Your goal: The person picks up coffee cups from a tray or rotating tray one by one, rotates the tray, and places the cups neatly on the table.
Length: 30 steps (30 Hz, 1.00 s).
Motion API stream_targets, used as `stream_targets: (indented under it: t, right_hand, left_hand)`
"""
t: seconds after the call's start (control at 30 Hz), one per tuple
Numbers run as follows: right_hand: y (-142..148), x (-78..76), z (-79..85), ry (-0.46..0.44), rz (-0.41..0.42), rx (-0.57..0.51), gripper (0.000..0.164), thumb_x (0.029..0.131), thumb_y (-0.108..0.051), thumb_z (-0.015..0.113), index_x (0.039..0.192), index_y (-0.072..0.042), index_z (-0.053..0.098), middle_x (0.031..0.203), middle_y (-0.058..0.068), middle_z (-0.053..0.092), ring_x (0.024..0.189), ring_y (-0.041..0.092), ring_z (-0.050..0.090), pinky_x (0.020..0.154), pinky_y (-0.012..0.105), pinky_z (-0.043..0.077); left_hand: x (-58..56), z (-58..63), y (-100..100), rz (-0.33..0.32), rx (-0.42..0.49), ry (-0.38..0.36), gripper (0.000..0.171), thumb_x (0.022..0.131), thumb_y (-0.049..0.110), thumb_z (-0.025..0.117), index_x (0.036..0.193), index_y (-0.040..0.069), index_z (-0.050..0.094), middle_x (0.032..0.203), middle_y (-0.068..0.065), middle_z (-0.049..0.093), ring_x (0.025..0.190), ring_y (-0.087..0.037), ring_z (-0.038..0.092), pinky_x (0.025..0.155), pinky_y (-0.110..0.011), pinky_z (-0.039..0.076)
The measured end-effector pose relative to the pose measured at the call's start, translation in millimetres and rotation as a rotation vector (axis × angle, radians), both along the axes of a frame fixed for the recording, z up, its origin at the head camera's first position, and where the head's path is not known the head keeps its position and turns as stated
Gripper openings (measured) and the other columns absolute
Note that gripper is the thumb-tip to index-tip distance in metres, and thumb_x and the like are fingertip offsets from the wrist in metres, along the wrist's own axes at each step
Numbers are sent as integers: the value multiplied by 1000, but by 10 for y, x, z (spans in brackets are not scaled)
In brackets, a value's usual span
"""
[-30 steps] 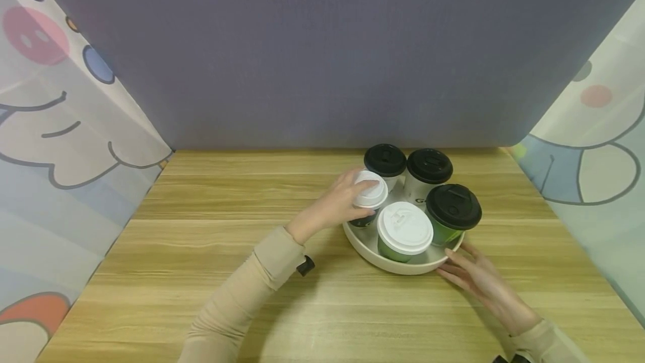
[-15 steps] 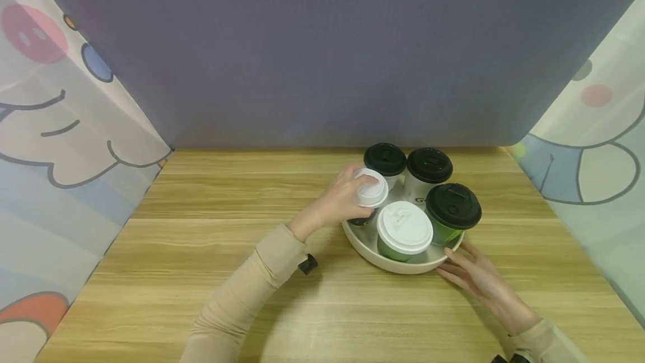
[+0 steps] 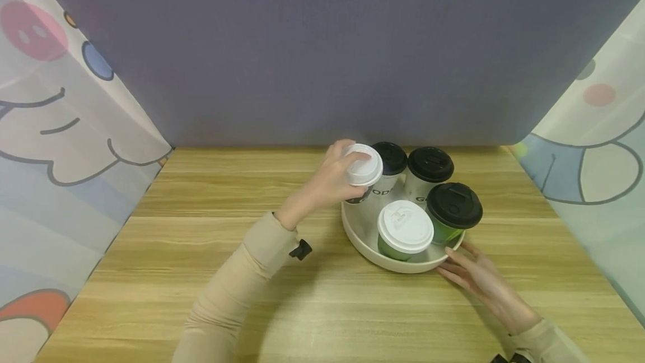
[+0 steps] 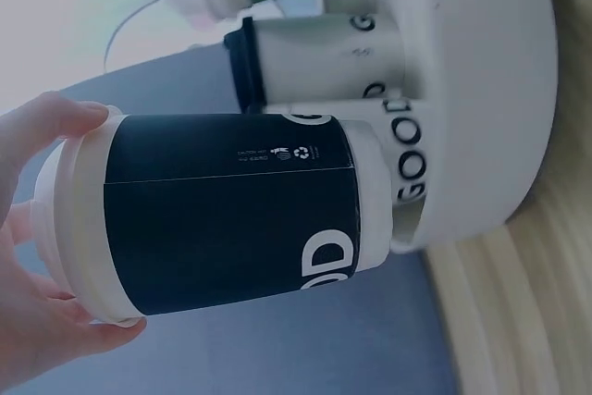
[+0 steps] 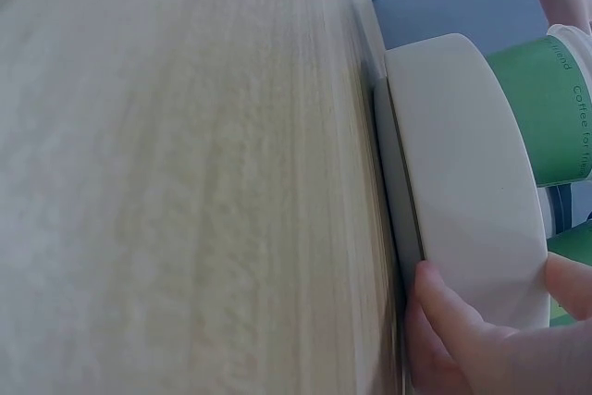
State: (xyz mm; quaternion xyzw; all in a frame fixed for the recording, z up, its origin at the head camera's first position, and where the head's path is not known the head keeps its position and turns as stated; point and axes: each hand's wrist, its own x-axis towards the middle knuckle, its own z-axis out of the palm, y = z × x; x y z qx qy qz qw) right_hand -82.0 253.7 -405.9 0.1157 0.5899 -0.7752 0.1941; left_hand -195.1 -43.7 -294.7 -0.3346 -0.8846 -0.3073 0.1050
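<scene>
My left hand (image 3: 325, 181) grips a paper coffee cup (image 4: 231, 210) by its white lid (image 3: 366, 166). The cup has a dark sleeve with white lettering and is raised, its base over the back-left rim of a round white tray (image 3: 390, 264). My right hand (image 3: 481, 284) holds the tray's front-right edge, thumb at the rim and fingers (image 5: 444, 307) lower on the side. Standing in the tray are a white-lidded green cup (image 3: 405, 228), a black-lidded green cup (image 3: 453, 206) and two black-lidded white cups, one left (image 3: 385, 184), one right (image 3: 417, 188).
The tray stands on a wooden table (image 3: 211, 200), towards its back right. A grey panel (image 3: 322, 55) rises behind the table. Curtains with cartoon prints hang at the left (image 3: 75, 144) and right (image 3: 599, 133).
My left hand has lifted the dark-sleeved cup and shifted it back and slightly left, uncovering lettering on a white cup behind. My right hand and the tray have stayed put.
</scene>
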Motion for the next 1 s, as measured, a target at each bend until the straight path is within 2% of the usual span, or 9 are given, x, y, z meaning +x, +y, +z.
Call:
stream_targets:
  t: [0.1, 0.4, 0.57, 0.87, 1.0]
  right_hand:
    - [-1, -1, 4, 2, 0, 1, 85, 91, -16, 48, 135, -5, -24, 103, 12, 48, 91, 14, 58, 89, 32, 42]
    - [-4, -4, -1, -9, -5, 23, 86, 91, -15, 49, 135, -5, -24, 103, 13, 48, 90, 14, 58, 89, 32, 42]
    - [-4, -4, -4, -10, -8, 19, 86, 91, -16, 49, 135, -5, -23, 101, 12, 49, 89, 13, 59, 89, 31, 42]
    - [-5, -7, -13, -5, -9, 26, 86, 90, -17, 49, 136, -4, -23, 102, 12, 49, 89, 13, 58, 89, 31, 42]
    - [0, -8, -20, 2, -8, 12, 85, 91, -16, 49, 136, -4, -22, 101, 11, 50, 90, 14, 58, 89, 32, 42]
  left_hand:
    - [-35, 48, -79, 26, 24, 34, 50, 64, 19, 75, 110, 8, 58, 127, -20, 34, 118, -30, 30, 94, -38, 35]
    - [-141, 79, -397, 113, 104, 34, 48, 62, 14, 75, 107, 5, 59, 125, -22, 36, 115, -33, 33, 92, -41, 35]
    - [-201, 31, -597, 184, 105, 40, 48, 63, 14, 75, 107, 5, 60, 124, -22, 38, 115, -33, 33, 92, -45, 33]
    - [-307, -92, -858, 321, 107, -73, 50, 63, 15, 73, 110, 3, 58, 128, -23, 33, 118, -35, 29, 91, -49, 33]
    - [-351, -148, -944, 349, 116, -76, 51, 63, 14, 73, 110, 1, 57, 128, -24, 33, 119, -36, 28, 92, -48, 32]
